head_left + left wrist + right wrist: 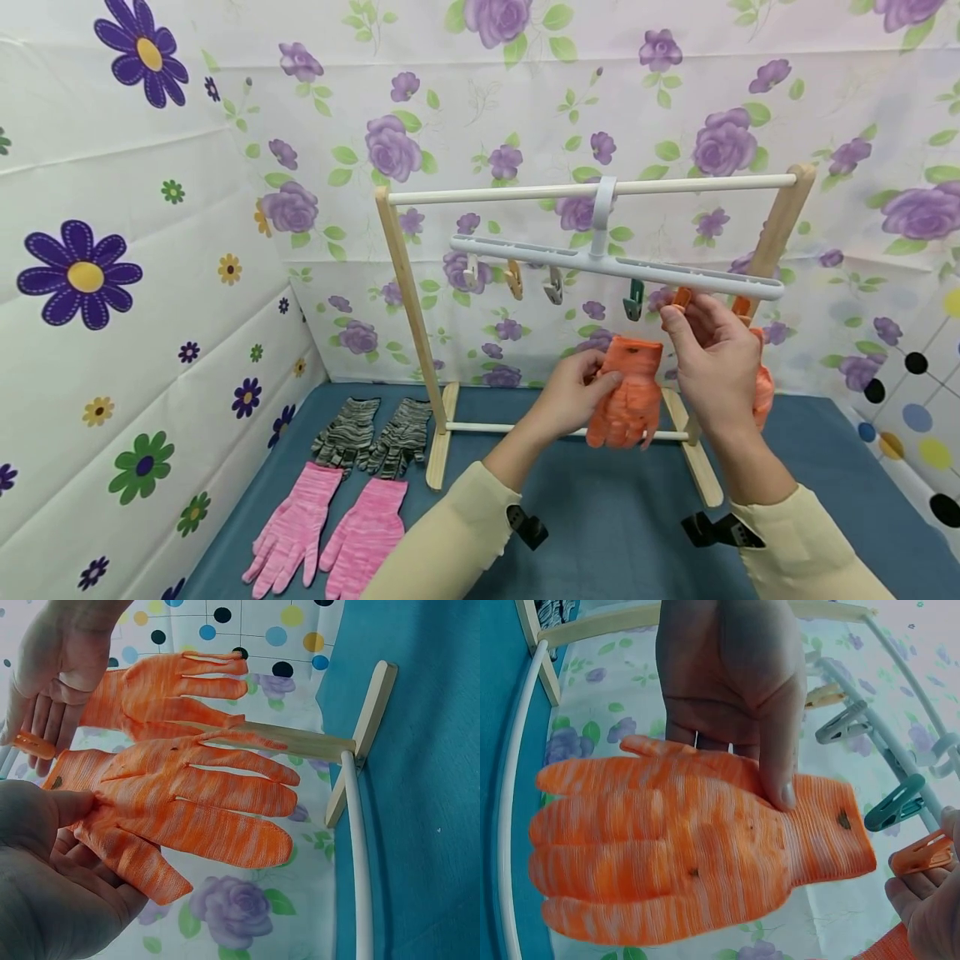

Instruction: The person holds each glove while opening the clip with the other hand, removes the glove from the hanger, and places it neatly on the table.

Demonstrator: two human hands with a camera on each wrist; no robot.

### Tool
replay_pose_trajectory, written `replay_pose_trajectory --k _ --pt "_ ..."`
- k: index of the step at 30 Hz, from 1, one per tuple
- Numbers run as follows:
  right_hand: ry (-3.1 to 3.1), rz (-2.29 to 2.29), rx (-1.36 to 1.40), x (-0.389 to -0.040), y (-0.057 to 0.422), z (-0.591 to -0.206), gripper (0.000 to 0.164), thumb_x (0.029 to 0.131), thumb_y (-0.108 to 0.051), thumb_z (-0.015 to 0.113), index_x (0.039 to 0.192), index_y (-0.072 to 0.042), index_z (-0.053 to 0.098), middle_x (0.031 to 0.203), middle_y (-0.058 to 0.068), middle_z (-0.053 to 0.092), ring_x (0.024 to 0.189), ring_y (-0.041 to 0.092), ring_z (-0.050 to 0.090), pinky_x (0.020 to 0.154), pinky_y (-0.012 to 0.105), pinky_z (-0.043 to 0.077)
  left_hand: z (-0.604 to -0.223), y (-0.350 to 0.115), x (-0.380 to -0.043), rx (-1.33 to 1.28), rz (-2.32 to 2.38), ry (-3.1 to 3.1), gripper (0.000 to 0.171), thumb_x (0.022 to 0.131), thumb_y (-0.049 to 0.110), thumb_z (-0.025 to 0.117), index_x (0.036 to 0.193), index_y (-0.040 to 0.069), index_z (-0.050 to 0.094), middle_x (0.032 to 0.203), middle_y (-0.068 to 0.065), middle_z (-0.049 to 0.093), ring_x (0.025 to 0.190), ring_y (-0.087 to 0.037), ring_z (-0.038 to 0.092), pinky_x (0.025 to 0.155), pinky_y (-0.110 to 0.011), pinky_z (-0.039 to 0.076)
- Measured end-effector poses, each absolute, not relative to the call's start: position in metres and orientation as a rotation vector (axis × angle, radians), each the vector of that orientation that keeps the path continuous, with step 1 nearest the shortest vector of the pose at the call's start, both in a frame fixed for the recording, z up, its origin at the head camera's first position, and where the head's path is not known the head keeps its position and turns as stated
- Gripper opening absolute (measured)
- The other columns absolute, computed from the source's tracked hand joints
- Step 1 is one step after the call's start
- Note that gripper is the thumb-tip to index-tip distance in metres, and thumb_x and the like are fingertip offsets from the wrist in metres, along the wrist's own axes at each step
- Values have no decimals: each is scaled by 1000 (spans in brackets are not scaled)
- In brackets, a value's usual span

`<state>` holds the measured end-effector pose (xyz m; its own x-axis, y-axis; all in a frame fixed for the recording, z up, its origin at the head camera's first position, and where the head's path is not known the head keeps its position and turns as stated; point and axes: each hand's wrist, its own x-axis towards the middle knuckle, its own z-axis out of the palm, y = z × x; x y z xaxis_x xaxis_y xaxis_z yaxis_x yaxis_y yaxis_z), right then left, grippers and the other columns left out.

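My left hand pinches an orange knit glove between thumb and fingers near its cuff. In the right wrist view the glove lies flat, cuff toward the hanger, with dark specks on it. My right hand pinches an orange clip under the right part of a grey clip hanger. That clip is just off the cuff's edge. Farther right, a second orange glove hangs below another orange clip, partly hidden behind my right hand.
The hanger hooks on the top bar of a wooden rack, tilting down to the right. Green, grey, yellow and white clips hang along it. Pink gloves and grey-black gloves lie on the blue table at left.
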<state>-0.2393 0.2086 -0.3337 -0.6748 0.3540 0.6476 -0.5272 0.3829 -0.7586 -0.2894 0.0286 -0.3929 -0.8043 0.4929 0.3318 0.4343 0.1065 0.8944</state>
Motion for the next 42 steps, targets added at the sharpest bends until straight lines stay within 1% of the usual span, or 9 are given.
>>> replay_pose_trajectory --k 6,12,16,19,23,29,32,36,42 --pt "-1835 1410 161 -239 209 -335 46 104 -23 73 148 -15 65 126 13 75 100 6 72 90 16 54 -397 20 -287 979 1831 2317 21 111 17 61 123 2 68 97 -2 71 80 -12 67 69 -26 56" --pt "-1820 1414 163 -237 209 -335 45 103 -20 73 147 -14 64 128 14 74 101 3 72 90 16 54 -400 12 -283 945 1844 2326 23 110 18 62 126 3 68 100 -2 73 82 -10 67 72 -26 57" --pt "-1807 1421 171 -236 209 -335 46 103 -18 74 147 -14 65 130 16 73 104 4 72 91 17 54 -400 8 -280 947 1872 2319 23 110 17 62 125 2 69 100 -5 74 81 -12 67 71 -27 56" --pt "-1807 1424 169 -235 210 -336 47 102 -17 75 148 -15 64 132 14 72 110 7 72 93 18 54 -400 4 -279 949 1890 2307 22 110 17 62 124 1 69 100 -7 74 80 -13 66 70 -27 55" --pt "-1820 1411 166 -233 210 -337 48 101 -17 75 148 -18 64 136 9 71 118 11 70 95 19 53 -401 0 -279 927 1914 2291 22 110 17 62 124 2 69 101 -6 74 82 -13 66 71 -27 55" --pt "-1844 1377 163 -232 210 -340 50 102 -16 75 149 -19 62 141 6 68 125 16 68 97 20 52 -401 -7 -277 886 1944 2287 21 110 16 63 122 1 69 101 -8 75 82 -14 66 71 -28 56" --pt "-1865 1346 153 -231 211 -342 51 102 -17 75 151 -18 61 143 3 67 127 18 67 98 20 52 -401 -10 -277 882 1951 2296 21 109 15 63 121 -1 69 101 -11 75 81 -15 65 70 -28 55" --pt "-1868 1348 156 -229 212 -346 53 101 -17 76 152 -14 60 145 3 66 130 18 65 99 20 51 -403 -14 -277 881 1965 2302 21 109 15 63 119 -2 70 100 -14 75 79 -17 64 69 -28 54" --pt "-1879 1318 178 -225 213 -352 51 103 -13 74 152 -12 60 145 4 66 132 20 64 101 22 50 -405 -20 -277 868 1980 2310 21 109 16 63 119 -1 70 99 -15 75 80 -18 64 70 -30 55"
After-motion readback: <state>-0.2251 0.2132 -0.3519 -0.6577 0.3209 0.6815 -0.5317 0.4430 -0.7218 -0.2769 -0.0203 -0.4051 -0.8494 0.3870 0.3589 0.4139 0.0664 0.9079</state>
